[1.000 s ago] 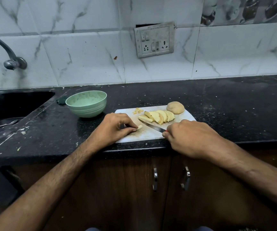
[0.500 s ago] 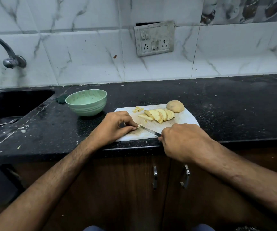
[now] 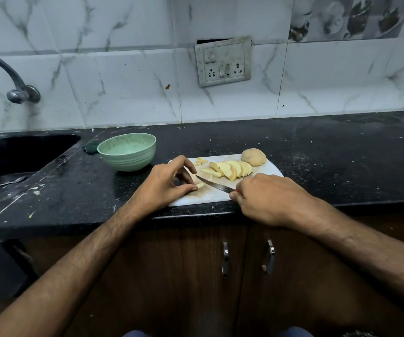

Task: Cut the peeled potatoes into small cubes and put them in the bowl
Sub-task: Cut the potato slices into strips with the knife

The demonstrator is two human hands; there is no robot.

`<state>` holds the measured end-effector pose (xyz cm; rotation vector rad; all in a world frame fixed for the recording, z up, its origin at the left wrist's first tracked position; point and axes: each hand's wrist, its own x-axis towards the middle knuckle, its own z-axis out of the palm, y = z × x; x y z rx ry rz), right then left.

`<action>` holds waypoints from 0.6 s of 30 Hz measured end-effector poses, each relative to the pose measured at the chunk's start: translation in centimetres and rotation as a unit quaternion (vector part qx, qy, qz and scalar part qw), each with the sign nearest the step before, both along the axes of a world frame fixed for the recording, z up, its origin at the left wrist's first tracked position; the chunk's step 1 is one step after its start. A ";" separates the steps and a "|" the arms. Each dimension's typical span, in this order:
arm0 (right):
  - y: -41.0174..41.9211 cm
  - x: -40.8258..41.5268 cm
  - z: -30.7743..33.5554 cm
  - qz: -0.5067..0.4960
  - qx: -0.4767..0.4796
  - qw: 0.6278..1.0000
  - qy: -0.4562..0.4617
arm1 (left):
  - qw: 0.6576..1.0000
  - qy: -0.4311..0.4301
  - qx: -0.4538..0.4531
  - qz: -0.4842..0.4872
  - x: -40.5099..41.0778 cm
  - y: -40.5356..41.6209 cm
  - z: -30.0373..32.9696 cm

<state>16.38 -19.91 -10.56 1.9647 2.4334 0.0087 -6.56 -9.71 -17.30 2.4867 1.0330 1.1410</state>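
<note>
Nearest, the right hand [image 3: 264, 198] grips the red handle of a slim steel knife [image 3: 214, 184], blade angled left across the white plastic cutting board [image 3: 266, 175]. The left hand [image 3: 165, 184] pinches a pale potato strip [image 3: 199, 185] right at the blade's tip — a slip there could nick the fingertips [image 3: 192, 188]. Beyond, fanned yellow potato slices [image 3: 232, 168], a few small cut cubes [image 3: 201, 161] and a whole peeled potato [image 3: 253, 156] wait; the round one could roll off the far edge. The pale green ribbed bowl [image 3: 126, 152] sits far left, apparently empty — carried cubes may drop on the counter.
</note>
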 end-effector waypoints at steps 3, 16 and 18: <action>0.3 -0.4 -0.5 0.001 -0.023 1.000 0.009 | 1.000 0.004 0.003 -0.001 0.1 -0.1 0.0; -0.6 -0.6 -0.6 0.010 0.053 0.998 -0.035 | 1.000 0.008 0.018 0.009 0.1 -0.1 0.1; -0.4 -0.4 -0.4 0.008 0.028 1.000 -0.002 | 1.000 -0.005 0.003 0.010 -0.1 -0.1 0.0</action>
